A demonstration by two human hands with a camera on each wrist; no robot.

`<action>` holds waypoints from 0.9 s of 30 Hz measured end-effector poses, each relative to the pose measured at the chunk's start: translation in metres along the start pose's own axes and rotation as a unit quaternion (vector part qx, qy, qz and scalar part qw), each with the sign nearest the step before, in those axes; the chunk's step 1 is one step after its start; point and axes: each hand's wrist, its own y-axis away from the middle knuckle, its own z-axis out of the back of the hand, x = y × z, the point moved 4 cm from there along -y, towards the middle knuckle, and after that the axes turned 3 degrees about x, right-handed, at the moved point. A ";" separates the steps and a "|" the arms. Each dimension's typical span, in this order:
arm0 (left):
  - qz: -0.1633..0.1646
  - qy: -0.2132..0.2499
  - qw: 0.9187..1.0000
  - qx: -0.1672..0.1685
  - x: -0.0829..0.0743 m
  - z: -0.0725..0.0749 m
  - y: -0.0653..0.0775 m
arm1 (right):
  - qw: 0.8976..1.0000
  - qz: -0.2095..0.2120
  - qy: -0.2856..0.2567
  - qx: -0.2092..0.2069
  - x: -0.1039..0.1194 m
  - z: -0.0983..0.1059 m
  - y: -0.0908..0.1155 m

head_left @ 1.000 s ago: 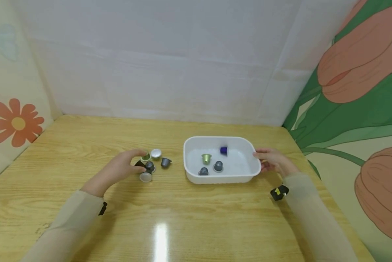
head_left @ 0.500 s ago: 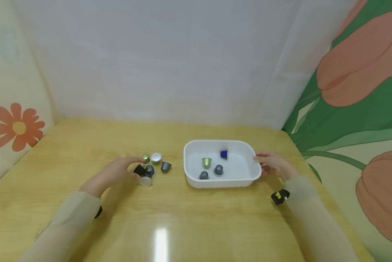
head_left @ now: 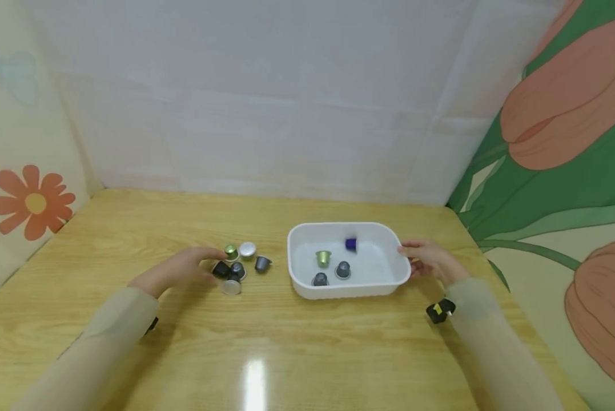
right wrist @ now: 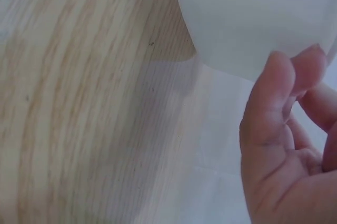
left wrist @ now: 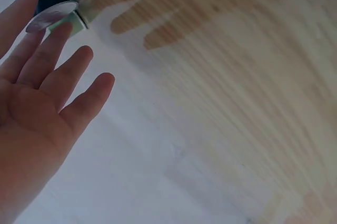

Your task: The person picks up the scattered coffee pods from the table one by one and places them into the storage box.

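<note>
Lying on the desk, left of the white tub: a black coffee capsule, clustered with a green capsule, silver-topped capsules and dark grey capsules. Just beside it with the left hand, grip spread; cannot tell whether touching. Pinching the tub's right rim with the right hand. Inside the tub: purple capsule, pale green capsule, two grey capsules. At far side, creased white backdrop.

On the desk 1 white tub held 1 purple capsule, 1 green capsule and 2 grey capsules; 6 loose capsules lay beyond its left edge.
</note>
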 end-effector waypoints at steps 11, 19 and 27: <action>-0.024 0.008 1.000 0.006 0.010 0.001 -0.006 | 1.000 0.004 -0.003 0.005 0.000 -0.001 0.002; 0.007 0.050 0.999 -0.016 0.006 0.009 0.001 | 1.000 0.003 0.021 -0.006 0.001 -0.001 0.001; 0.018 0.117 0.992 -0.041 -0.008 0.007 0.004 | 1.000 0.009 0.012 -0.010 -0.001 -0.003 0.002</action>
